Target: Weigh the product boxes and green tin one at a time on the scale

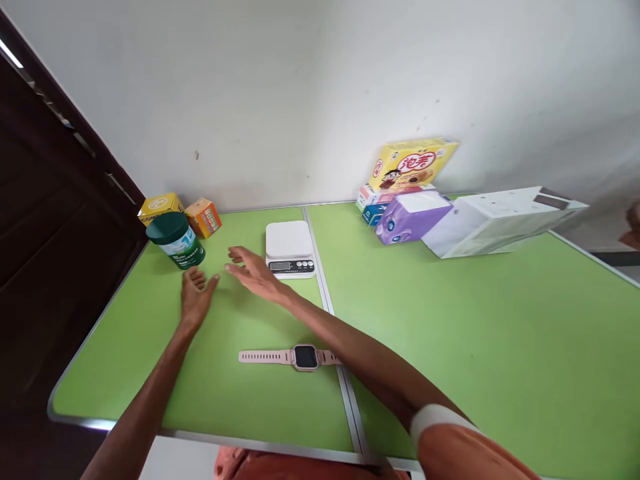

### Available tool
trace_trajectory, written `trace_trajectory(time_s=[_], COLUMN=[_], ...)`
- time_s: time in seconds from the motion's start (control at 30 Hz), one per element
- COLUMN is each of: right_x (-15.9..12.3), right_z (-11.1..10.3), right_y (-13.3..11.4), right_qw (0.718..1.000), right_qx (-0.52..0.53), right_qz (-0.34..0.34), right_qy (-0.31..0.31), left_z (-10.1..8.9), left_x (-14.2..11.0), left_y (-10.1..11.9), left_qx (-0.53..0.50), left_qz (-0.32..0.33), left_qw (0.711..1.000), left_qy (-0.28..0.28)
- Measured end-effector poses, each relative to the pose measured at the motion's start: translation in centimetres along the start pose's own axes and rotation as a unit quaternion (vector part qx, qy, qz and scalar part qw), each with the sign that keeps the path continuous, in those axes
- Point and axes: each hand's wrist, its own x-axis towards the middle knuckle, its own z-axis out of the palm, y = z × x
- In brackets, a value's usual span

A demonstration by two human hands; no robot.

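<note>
Hanging over the left part of the green worktop (450, 320), the left hand (195, 300) and right hand (254, 273) face each other, apart and holding nothing. The left fingers curl loosely, with the thumb spread away from them; the right fingers are slightly spread, thumb held off. The green tub (177, 245) stands just beyond the left fingers; whether they touch it, I cannot tell. Behind the tub are a yellow box (161, 205) and an orange box (204, 217). The white scale (289, 239) lies beside the right hand, which covers part of its near left edge in this view. Nearer the person, a pink watch (305, 358) lies face up, the right forearm hiding one strap end. Farther right is a purple box (417, 217).
</note>
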Motion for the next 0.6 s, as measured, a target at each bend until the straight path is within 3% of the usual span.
trace_trajectory(time_s=[0.1,0.2,0.3,0.37,0.47,0.6], right_x=[-4.5,-9.0,-13.1,-15.4,-17.5,-17.7], right_z=[-4.3,-8.4,-12.5,-15.2,-19.4,-24.7], right_y=[0.4,1.0,2.6,4.3,7.4,10.8], right_qw=[0.999,0.989,0.961,0.926,0.862,0.799], right_qx=[-0.012,-0.040,-0.086,-0.117,-0.139,-0.142], right_qz=[-0.027,-0.043,-0.032,-0.012,0.025,0.050], right_qy=[0.042,0.133,0.262,0.358,0.486,0.583], left_z=[3.4,7.8,13.4,17.7,24.3,32.4], left_x=[-3.9,-7.0,-9.8,-11.6,-13.5,-14.1], left_y=[2.4,5.4,8.0,9.3,10.9,12.9], left_qx=[-0.032,-0.056,-0.069,-0.068,-0.052,-0.023], left_qz=[0.029,0.091,0.143,0.165,0.185,0.192], left_qw=[0.991,0.954,0.904,0.871,0.845,0.866], left_qy=[-0.126,-0.279,-0.396,-0.457,-0.499,-0.460])
